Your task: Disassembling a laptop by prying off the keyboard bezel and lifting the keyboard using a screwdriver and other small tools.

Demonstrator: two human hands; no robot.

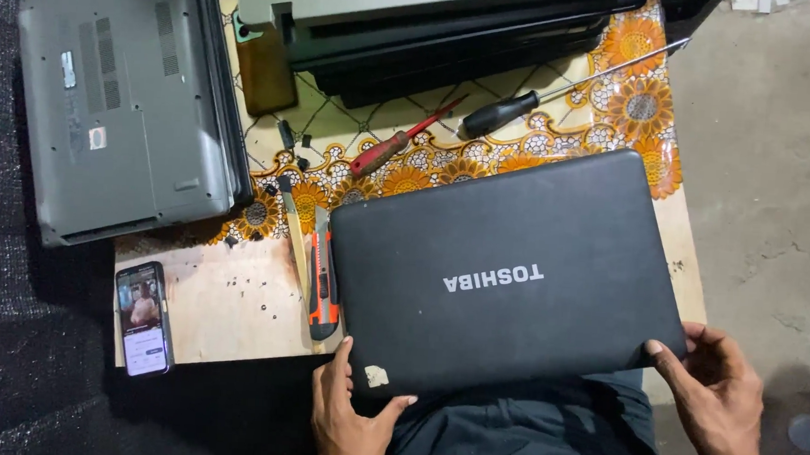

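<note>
Both hands gripped the near edge of a closed black laptop with a matte textured lid (504, 274), which lay across the near right part of the surface (225, 310) and overhung its near edge above the person's lap. At the laptop's near left corner the left hand (349, 414) was closed on it, thumb on the lid and fingers underneath. At the near right corner the right hand (715, 391) clasped it the same way.

That surface was a small pale wooden table, its far half under a cloth with orange flowers (634, 92). Just left of the laptop lay an orange and grey utility knife (323, 283); beyond it, a red-handled screwdriver (395, 144) and a black-handled one (522, 109). A grey upturned laptop (126, 93) overhung the far left corner, and a lit smartphone (144, 318) sat at the near left. Bare concrete floor (770, 136) showed to the right.
</note>
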